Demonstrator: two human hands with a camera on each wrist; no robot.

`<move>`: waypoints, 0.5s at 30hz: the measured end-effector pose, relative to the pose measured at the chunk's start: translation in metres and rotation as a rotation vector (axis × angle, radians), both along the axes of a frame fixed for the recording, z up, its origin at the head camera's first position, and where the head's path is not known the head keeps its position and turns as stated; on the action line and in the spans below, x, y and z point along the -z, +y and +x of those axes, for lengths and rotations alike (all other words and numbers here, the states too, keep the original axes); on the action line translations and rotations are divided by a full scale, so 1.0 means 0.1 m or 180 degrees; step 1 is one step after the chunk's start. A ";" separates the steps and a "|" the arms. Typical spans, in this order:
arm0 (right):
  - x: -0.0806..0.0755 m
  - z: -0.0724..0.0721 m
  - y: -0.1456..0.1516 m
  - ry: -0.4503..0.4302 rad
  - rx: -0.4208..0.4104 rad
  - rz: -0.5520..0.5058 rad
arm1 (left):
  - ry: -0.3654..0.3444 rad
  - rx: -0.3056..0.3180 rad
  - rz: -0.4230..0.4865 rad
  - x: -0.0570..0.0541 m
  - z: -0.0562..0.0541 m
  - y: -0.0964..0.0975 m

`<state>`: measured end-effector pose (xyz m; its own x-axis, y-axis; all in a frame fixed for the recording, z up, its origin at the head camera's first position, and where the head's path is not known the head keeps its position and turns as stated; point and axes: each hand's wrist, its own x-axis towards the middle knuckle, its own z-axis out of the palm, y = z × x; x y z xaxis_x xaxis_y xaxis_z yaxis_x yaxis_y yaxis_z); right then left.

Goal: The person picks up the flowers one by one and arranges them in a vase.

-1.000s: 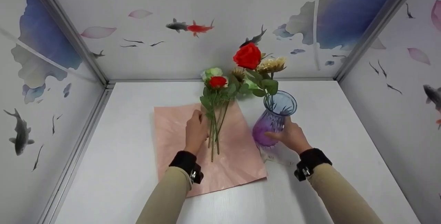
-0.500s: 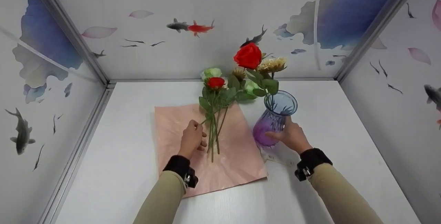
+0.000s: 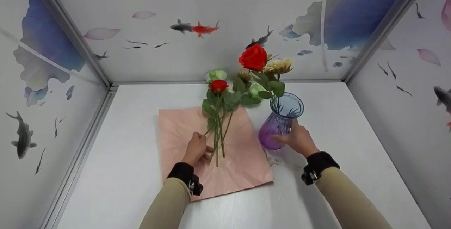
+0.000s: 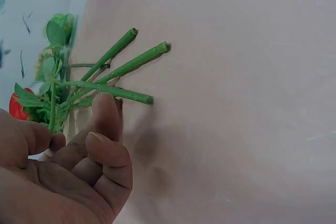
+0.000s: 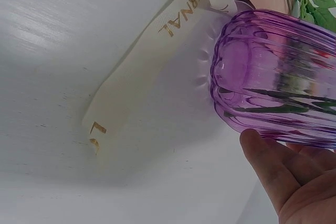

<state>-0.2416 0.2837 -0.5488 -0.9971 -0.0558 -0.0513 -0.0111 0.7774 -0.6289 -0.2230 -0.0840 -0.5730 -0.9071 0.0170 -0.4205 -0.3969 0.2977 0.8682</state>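
In the head view my left hand (image 3: 195, 149) is over pink wrapping paper (image 3: 179, 123), pinching a thin green flower stem (image 4: 53, 106) between thumb and forefinger; its other fingers curl loosely near the cut stem ends. That stem runs into a bunch with a small red rose (image 3: 218, 86), leaves and a pale green flower (image 3: 216, 75). My right hand (image 3: 299, 139) grips the lower body of a blue-to-purple glass vase (image 3: 273, 132), thumb on the near side. Standing in the vase are a large red rose (image 3: 253, 57) and a yellow flower (image 3: 279, 67). The vase hides some right fingers.
A cream ribbon (image 5: 142, 61) with gold lettering lies on the white table (image 3: 338, 116) by the vase's base. Behind the bunch, another green flower (image 3: 256, 90) and a brownish one (image 3: 244, 76) lie near the back wall. Printed panels enclose three sides.
My left hand has moved left and toward me, drawing the pinched stem out sideways; the small red rose has shifted slightly left. The right hand and vase stay put.
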 end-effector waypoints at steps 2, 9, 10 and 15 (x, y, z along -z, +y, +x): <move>0.00 0.00 0.00 0.0007 -0.0011 0.0004 | -0.0088 -0.0010 0.0043 0.00 0.00 0.00; -0.01 0.01 0.00 -0.0034 0.0015 -0.0013 | -0.0300 -0.0073 0.0214 0.02 -0.01 -0.01; -0.01 0.01 0.00 -0.0037 0.0014 -0.0011 | -0.0283 -0.0077 0.0192 0.03 -0.01 -0.01; 0.00 0.00 0.00 -0.0017 0.0017 -0.0009 | -0.0020 -0.0090 0.0022 0.04 -0.02 0.00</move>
